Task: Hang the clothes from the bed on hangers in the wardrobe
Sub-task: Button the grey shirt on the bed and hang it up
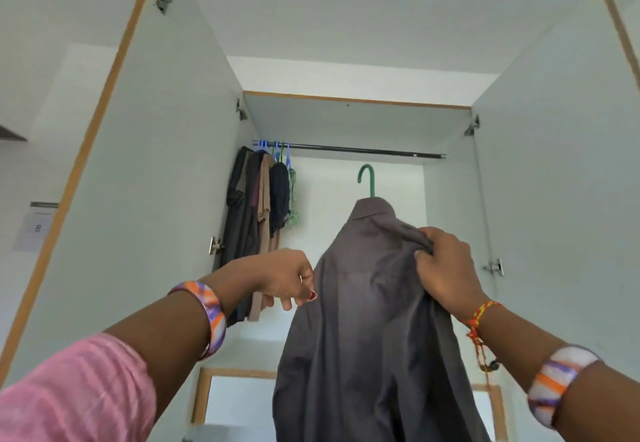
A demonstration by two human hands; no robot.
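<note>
- Step in hand (judged): hanging stage for one garment. Grey shirt (374,303) is already on a green hanger (367,180); hanger hook sits below the wardrobe rail (363,150), not on it yet.
- Shirt position: held up in front of the open wardrobe, centre-right of frame, collar uppermost, body hanging straight down past the lower edge of view. Hook points up toward a bare stretch of rail.
- Right hand (446,268): fingers curled, pinching a fold of shirt fabric at the shoulder, prob. with the hanger arm under the cloth (arm itself hidden). This hand carries the load.
- Left hand (287,275): just beside the shirt's left edge, fingers loosely curled; thumb tip at or near the fabric, but whether it truly pinches cloth can't be told. No firm hold visible.
- Rail occupancy: hung clothes (256,213) bunched at the far left end on blue and green hangers, well apart from the held hanger.
- Wardrobe doors: left door (145,164) and right door (554,181) both swung wide, so access is unobstructed.
- Next move calls for (judged): lift the hanger so the hook clears the rail top, move fwd, lower until hook seats; then let go and check the shirt hangs level.
- Risk (judged): grip is on cloth, so the shirt may slide off the hanger's shoulder during the lift.
</note>
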